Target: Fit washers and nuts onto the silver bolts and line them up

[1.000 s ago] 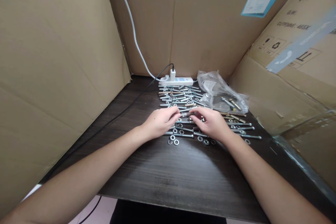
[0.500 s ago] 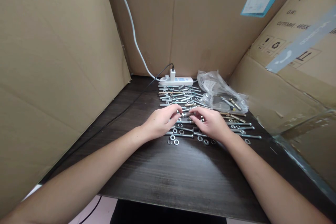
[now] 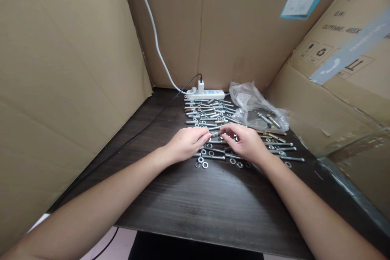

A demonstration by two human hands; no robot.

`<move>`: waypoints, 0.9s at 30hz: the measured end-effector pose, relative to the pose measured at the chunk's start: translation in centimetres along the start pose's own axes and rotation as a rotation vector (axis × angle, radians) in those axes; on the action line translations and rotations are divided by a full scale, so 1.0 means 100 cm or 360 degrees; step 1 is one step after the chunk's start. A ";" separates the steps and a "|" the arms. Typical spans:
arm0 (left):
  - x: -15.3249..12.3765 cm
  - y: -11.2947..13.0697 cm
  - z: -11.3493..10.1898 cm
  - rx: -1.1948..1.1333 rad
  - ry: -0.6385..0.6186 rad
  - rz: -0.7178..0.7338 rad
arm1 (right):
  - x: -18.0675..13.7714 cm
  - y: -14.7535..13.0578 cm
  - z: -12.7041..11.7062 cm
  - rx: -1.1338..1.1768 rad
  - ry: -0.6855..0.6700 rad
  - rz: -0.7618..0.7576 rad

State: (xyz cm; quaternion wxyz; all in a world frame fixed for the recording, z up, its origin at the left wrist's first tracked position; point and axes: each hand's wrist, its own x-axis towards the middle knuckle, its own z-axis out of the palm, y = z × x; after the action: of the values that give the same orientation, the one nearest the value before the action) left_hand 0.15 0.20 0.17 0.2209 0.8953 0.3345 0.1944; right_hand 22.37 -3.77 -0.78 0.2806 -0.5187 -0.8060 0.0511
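Observation:
A short metal bolt [image 3: 215, 133], greyish with ring-like parts along it, is held level between both hands just above the loose hardware. My left hand [image 3: 186, 143] pinches its left end, thumb and fingers pressed together. My right hand [image 3: 243, 140] grips the other end between thumb and curved fingertips. Under and around the hands lie long bolts [image 3: 215, 157], nuts [image 3: 200, 159] and flat washers [image 3: 205, 165]. The fingers hide some of the hardware and the bolt's two ends.
Behind the bolts stands a white power strip [image 3: 210, 94] with a charger and a black cable [image 3: 146, 128]. A clear plastic bag [image 3: 252, 97] holding a few bolts lies at the back right. Cardboard walls [image 3: 243, 40] enclose the dark table [image 3: 189, 203] on three sides.
My left fingers have closed together onto the left end of the bolt; their gap is gone. My right hand holds its place.

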 end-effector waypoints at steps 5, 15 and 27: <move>-0.002 0.004 0.000 -0.0084 0.0167 -0.0057 | 0.000 0.000 0.000 -0.0012 0.0024 -0.0040; -0.003 0.002 0.002 -0.0116 0.0205 0.0215 | 0.000 -0.002 0.000 -0.0018 0.0016 -0.0049; -0.001 0.004 -0.001 0.0008 0.0056 -0.0022 | 0.000 0.000 0.000 0.0003 0.0014 0.0004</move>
State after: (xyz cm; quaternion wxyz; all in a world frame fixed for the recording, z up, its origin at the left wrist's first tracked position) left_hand 0.25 -0.10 0.39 0.2141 0.8900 0.3449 0.2078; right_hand 22.42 -3.78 -0.79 0.2844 -0.5198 -0.8040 0.0499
